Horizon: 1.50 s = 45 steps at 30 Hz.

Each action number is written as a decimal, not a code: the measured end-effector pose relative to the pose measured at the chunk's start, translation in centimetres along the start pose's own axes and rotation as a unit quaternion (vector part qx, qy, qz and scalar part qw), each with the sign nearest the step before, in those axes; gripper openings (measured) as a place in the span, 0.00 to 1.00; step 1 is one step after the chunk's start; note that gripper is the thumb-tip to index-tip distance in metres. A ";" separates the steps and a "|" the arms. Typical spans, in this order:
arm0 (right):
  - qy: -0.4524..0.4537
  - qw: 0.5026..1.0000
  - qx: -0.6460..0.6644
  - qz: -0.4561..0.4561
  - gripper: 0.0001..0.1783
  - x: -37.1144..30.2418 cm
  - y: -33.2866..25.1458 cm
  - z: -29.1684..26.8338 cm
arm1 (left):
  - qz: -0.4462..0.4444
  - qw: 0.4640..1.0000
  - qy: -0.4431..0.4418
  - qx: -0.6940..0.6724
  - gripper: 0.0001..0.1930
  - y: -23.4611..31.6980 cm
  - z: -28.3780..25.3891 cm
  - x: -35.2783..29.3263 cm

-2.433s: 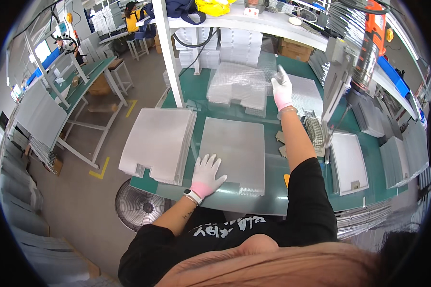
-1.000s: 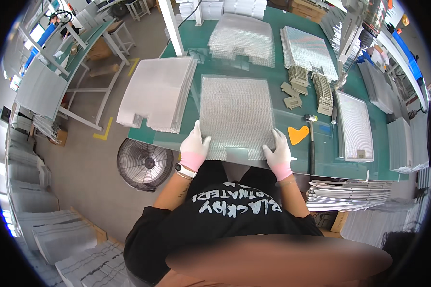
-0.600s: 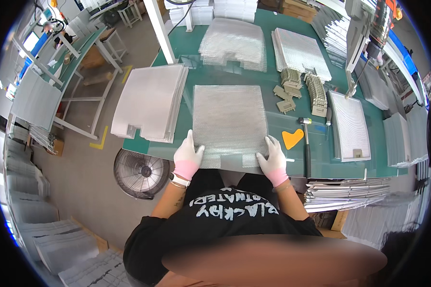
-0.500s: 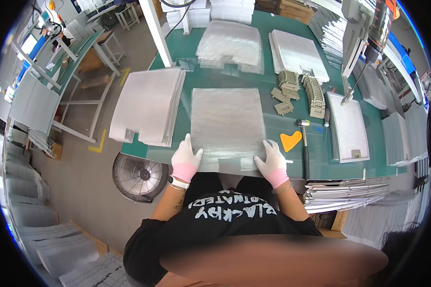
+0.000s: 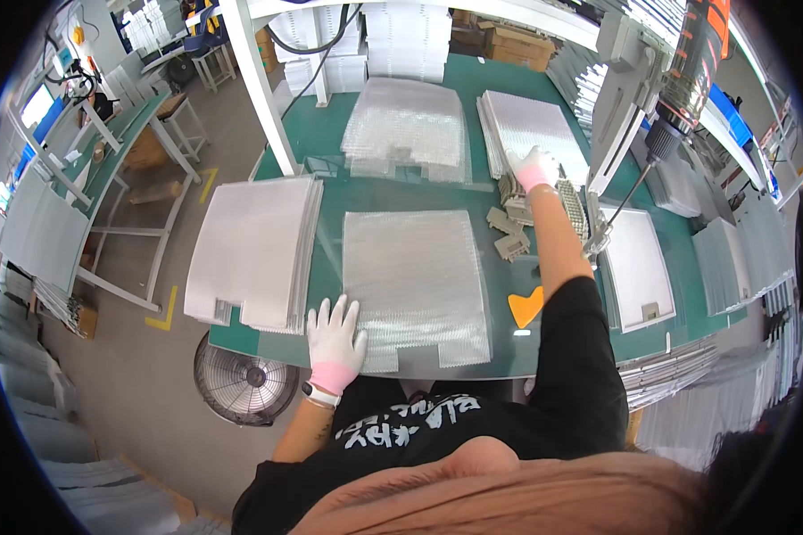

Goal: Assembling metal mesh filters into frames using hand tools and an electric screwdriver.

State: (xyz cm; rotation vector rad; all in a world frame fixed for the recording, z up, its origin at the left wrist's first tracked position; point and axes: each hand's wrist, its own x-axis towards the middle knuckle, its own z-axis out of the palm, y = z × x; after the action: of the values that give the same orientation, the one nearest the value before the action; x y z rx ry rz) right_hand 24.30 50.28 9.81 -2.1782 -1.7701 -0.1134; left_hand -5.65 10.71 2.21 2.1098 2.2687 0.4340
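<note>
White panel stack: left of the centre mesh panel; its notch faces you.
Floor fan: on the floor, to the near left of the centre mesh panel, beyond the edge of the green table.
Left hand: at the near-left edge of the centre mesh panel; your gloved fingers are open and spread, gripping nothing.
Rear mesh stack: directly behind the centre mesh panel.
Centre mesh panel: flat on the green table in front of you, notch at its near edge.
Loose brackets: just right of the centre mesh panel's far corner.
Orange scraper: right of the centre mesh panel.
Right hand: behind and right of the centre mesh panel, at the loose brackets and the near edge of the rear-right mesh stack; you cannot tell whether your fingers grip anything.
Framed panel: right of the centre mesh panel, past your right forearm.
Power driver: right of the centre mesh panel, bit pointing downward.
</note>
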 end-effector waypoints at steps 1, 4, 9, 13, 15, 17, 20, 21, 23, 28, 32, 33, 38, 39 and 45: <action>0.003 0.998 -0.023 0.057 0.44 0.6 -1.7 0.4 | -0.006 1.000 0.006 0.003 0.29 -0.3 0.0 -0.4; -0.107 0.992 -0.006 0.061 0.46 3.6 -0.5 3.4 | -0.001 1.000 0.008 -0.022 0.29 0.1 -0.3 -0.2; -0.197 0.978 0.041 0.061 0.43 6.8 0.5 1.3 | -0.006 1.000 0.005 -0.022 0.29 0.1 -0.6 -0.5; -0.050 0.996 0.073 0.026 0.48 7.1 3.1 1.8 | -0.006 1.000 0.005 -0.021 0.29 0.4 -0.5 -0.2; -0.092 0.993 0.057 0.038 0.52 8.3 5.6 2.8 | 0.007 1.000 0.007 -0.022 0.29 0.5 -0.4 0.3; -0.103 0.982 0.155 0.028 0.56 6.3 2.8 0.7 | -0.013 1.000 0.008 -0.014 0.29 0.0 -0.4 -0.6; -0.067 0.981 0.180 -0.007 0.58 9.1 9.7 2.6 | 0.035 0.999 0.024 -0.031 0.29 0.5 0.1 1.0; -0.079 0.979 0.188 -0.021 0.58 8.3 7.5 3.5 | 0.017 0.999 0.023 -0.022 0.29 0.0 0.1 0.2; -0.250 0.968 -0.035 -0.012 0.58 6.6 4.5 3.7 | -0.008 1.000 0.017 -0.005 0.29 -0.5 0.4 -0.7; -0.112 0.983 0.141 0.026 0.57 11.4 14.3 5.4 | 0.048 0.998 0.039 -0.027 0.29 0.4 0.9 1.2; 0.094 0.872 0.478 -0.057 0.49 6.2 7.1 4.3 | -0.003 1.000 0.029 0.003 0.28 -0.5 1.1 -0.9; 0.158 0.753 0.635 -0.070 0.46 5.6 7.4 3.5 | -0.001 1.000 0.031 0.002 0.28 -0.7 1.4 -0.7; 0.219 0.819 0.507 -0.158 0.32 0.8 9.0 -1.5 | 0.028 0.996 -0.071 -0.046 0.33 -1.5 -0.6 2.1; 0.191 0.812 0.508 -0.214 0.33 -2.9 8.1 -3.1 | 0.015 0.996 -0.077 -0.044 0.33 -1.3 -1.8 2.4; 0.109 0.813 0.445 -0.358 0.48 -25.0 3.8 -10.1 | 0.076 0.925 0.161 -0.337 0.44 3.3 -4.8 0.9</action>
State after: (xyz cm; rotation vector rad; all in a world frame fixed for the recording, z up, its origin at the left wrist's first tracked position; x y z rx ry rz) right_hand 23.82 23.13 11.89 -0.7669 -1.8612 0.2433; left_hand -3.42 10.89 7.66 1.9261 1.6900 1.4185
